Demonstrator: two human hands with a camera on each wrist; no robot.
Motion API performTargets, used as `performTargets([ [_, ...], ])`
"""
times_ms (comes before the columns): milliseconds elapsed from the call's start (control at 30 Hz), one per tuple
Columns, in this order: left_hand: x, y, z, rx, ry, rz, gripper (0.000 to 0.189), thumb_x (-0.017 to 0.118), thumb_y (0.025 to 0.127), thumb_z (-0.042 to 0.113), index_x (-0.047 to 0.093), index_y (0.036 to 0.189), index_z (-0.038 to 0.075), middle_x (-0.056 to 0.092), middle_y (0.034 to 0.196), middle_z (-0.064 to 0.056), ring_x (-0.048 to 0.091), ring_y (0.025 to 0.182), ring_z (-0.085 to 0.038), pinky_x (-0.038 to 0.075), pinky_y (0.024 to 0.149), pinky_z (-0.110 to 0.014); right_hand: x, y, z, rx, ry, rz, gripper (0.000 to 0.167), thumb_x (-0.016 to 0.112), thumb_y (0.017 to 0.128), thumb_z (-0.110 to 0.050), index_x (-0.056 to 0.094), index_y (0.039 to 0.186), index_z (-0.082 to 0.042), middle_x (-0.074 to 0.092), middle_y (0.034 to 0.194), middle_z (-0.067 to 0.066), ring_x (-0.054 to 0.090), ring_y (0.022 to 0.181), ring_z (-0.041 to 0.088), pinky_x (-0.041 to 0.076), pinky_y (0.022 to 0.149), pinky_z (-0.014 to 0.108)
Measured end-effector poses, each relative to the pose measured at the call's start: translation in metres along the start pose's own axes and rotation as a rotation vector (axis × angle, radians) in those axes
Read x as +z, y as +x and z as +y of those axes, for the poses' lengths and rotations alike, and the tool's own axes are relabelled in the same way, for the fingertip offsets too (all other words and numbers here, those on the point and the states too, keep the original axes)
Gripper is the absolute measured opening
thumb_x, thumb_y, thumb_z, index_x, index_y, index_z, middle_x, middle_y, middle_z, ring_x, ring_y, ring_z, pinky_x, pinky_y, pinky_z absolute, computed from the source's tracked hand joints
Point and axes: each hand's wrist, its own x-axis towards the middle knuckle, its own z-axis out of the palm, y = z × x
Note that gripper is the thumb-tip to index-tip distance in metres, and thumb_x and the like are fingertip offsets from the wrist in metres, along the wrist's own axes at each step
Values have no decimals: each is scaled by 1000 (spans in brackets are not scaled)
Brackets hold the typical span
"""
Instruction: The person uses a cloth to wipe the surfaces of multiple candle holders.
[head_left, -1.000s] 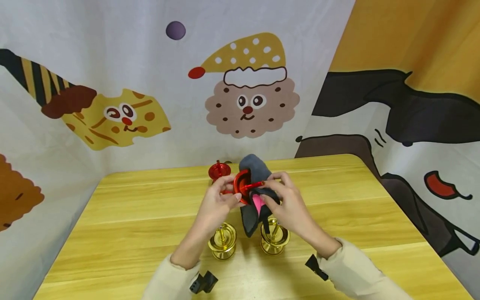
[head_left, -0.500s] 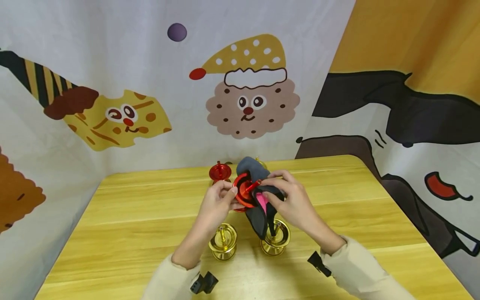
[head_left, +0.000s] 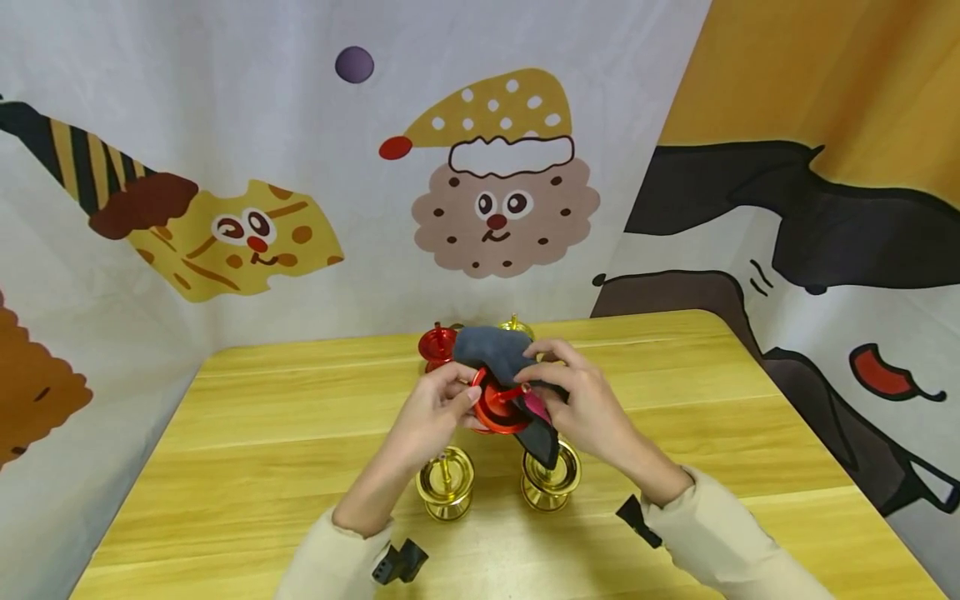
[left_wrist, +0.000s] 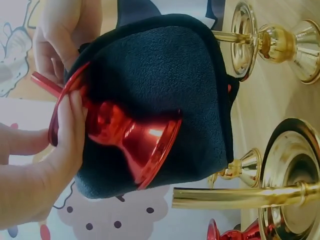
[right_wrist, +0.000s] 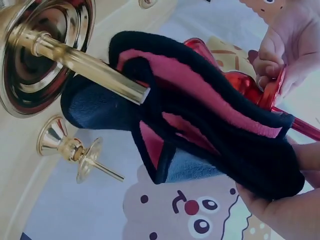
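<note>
A shiny red candle holder, with a round dish and a thin central stem, is held tilted above the table. My left hand pinches its dish rim between thumb and fingers. Its flared base lies against a dark grey plush cloth with black edging. My right hand grips this folded cloth beside the red stem, and pink lining shows in its folds. Part of the candle holder is hidden behind the cloth in the right wrist view.
Two gold candle holders stand near the front, below the hands. Another red one and a gold one stand at the table's back edge. A printed cartoon curtain hangs behind.
The red candle holder has shifted slightly down and right, and its stem has turned. The cloth's upper part has swung left, uncovering the gold candle holder at the back.
</note>
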Motion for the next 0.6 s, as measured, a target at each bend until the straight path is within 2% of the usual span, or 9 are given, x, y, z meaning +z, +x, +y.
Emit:
performTargets([
  [67,-1,0,0,-13,-26,8,15,45,92,-7,52,105,-9,58,88,-20,63,70,-26,56,68,-38,-1,1,0,10,13,1,28,66,70,18,69,88,-3,56,104,11,57,87,22,52,66,31],
  [133,-1,0,0,-24,-46,41,15,45,92,-5,51,106,-8,57,92,-20,62,73,-25,55,71,-38,0,0,-1,36,27,3,27,69,71,14,69,91,-3,56,104,10,57,87,21,52,69,32],
  [333,-2,-1,-1,-42,-105,126,16,46,93,-2,48,108,-7,47,102,-20,63,77,-26,54,75,-39,9,-9,-7,128,23,-8,26,71,76,3,66,100,-4,52,103,10,53,83,19,47,62,28],
  [433,-2,0,0,-67,-147,121,23,47,91,-7,45,114,-7,46,103,-23,63,79,-27,54,76,-38,12,-12,-10,160,23,5,26,70,76,4,66,101,-4,51,103,10,52,81,19,47,60,26],
  [600,-2,2,3,-123,-83,78,37,53,85,-9,46,122,-6,51,100,-22,64,78,-27,55,74,-40,11,-9,-7,126,26,22,26,67,73,14,68,93,-2,53,101,11,56,85,22,51,63,29],
])
